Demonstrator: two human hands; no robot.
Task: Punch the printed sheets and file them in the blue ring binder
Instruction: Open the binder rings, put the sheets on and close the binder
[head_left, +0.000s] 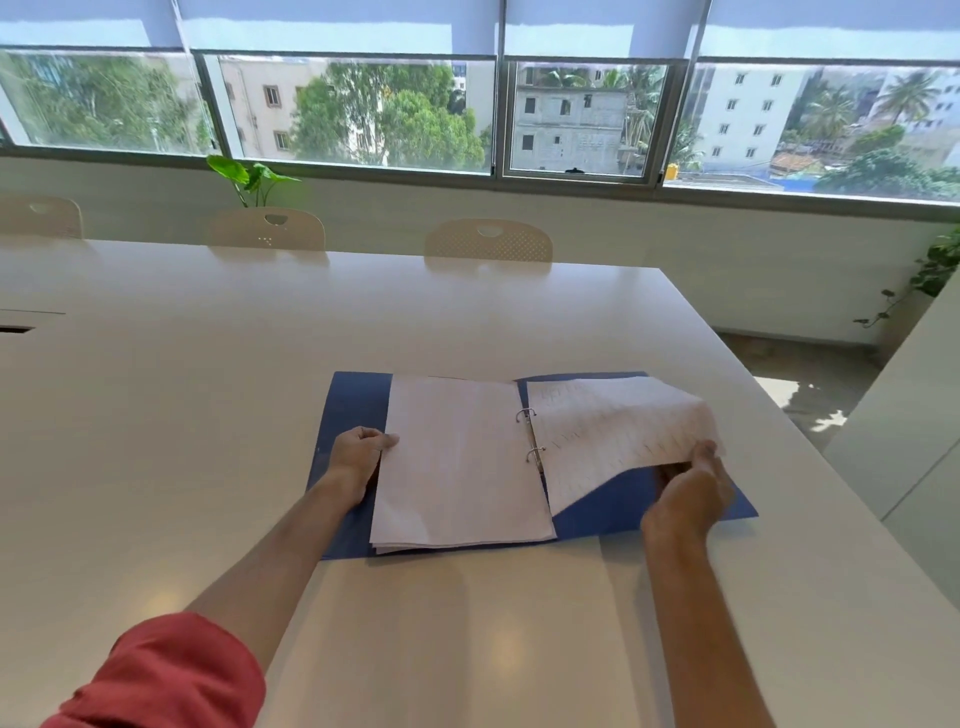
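The blue ring binder (613, 506) lies open flat on the white table (208, 415), its two metal rings (531, 435) in the middle. A stack of printed sheets (460, 467) sits on the rings over the left cover. My left hand (358, 457) holds the left edge of that stack, fingers curled over it. On the right side a printed sheet (618, 426) hangs on the rings, its near right corner lifted off the cover. My right hand (691, 483) pinches that lifted corner.
Three beige chairs (488, 241) stand along the table's far edge, below a wide window. A green plant (249, 179) rises behind the middle chair. The table's right edge runs close to the binder, with floor and a white cabinet (904, 441) beyond it.
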